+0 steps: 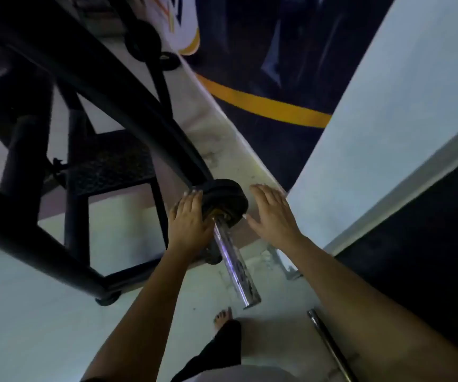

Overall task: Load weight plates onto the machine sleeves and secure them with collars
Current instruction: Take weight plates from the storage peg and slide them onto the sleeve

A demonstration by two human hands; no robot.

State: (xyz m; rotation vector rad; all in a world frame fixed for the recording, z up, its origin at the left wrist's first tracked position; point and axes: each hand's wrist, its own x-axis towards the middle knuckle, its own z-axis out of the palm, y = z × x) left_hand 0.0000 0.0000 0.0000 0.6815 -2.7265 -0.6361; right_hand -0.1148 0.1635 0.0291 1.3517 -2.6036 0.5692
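At the inner end of the chrome sleeve (233, 260), against the black machine frame (128, 125), sits the weight plate (226, 202). Our left hand (187, 219) presses flat on its edge with straight fingers. Our right hand (270, 210) hovers open just beside it. A loose metal bar (329, 346) lies on the floor (43, 312). A pale wall (373, 133) crowds the right.

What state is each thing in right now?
weight plate: on the sleeve, slid to its inner end.
sleeve: outer length bare, no collar on it.
left hand: rests on the weight plate's left edge.
right hand: open, just clear of the weight plate.
loose bar: lying on the floor.
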